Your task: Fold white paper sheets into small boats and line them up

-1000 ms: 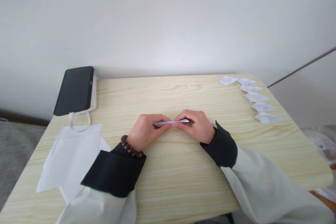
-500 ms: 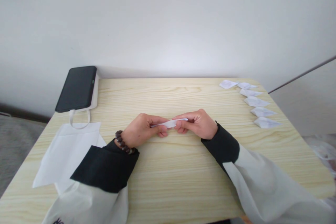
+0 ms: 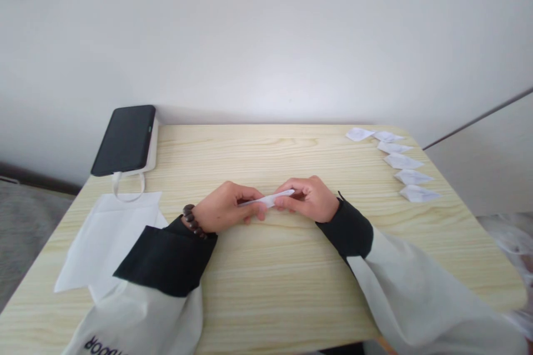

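Two or more white sheets (image 3: 110, 233), lower left of the frame: they lie loose and partly overlapped, so a pull of my arm could drag or crease them, since my black left cuff (image 3: 166, 260) sits across their edge in view; whether it touches them I cannot tell.

Left hand (image 3: 227, 206), just left of centre: if I pinch too hard, I could crush the fold; too loosely, and that end could slip out of line. My thumb lies at the near side, fingers curled behind, wrist angled in toward the middle.

Folded paper (image 3: 271, 198), centre of the frame: a narrow white strip between my hands, its right end higher than its left; uneven tugging from the two sides could tear it or skew a crease.

Right hand (image 3: 310, 198), just right of centre: it grips the other end, thumb in front, knuckles bent, forearm slanting up from the lower right; a twist here could buckle the strip.

Six white folded pieces (image 3: 418, 194), right side: well apart from my hands, though a wide sweep of my sleeve could scatter them.
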`<state>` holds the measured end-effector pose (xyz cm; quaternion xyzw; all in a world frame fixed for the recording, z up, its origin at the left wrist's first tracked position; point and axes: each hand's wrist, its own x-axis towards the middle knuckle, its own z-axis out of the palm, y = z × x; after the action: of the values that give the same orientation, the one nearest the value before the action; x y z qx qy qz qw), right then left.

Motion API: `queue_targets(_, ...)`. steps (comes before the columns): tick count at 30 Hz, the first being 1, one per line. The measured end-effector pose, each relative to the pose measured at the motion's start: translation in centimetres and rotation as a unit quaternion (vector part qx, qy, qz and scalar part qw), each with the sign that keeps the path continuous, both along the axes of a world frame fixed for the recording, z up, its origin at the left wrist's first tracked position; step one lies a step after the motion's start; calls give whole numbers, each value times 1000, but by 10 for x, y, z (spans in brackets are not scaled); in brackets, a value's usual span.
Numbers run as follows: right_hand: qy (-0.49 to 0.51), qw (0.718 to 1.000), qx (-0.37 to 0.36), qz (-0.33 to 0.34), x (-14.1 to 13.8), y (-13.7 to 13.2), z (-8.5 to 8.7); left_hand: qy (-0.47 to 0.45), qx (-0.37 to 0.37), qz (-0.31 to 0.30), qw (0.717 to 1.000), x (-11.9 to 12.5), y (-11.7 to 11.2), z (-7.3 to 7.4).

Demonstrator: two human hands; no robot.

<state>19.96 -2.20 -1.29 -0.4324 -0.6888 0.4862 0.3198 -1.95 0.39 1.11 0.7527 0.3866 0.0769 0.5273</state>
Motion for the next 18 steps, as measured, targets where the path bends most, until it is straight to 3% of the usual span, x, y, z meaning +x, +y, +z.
queue_targets(4,66,996,-67,-6,-2,-1,-2,37,21,15,999,2,0,5)
queue_targets(10,114,985,-129,-12,-1,1,-6,54,-79,85,992,7,-1,11)
queue_targets(14,113,987,-113,-13,0,2,-6,27,-78,91,992,6,-1,7)
queue_targets(18,33,999,-25,7,0,0,-2,7,-21,57,998,4,-2,2)
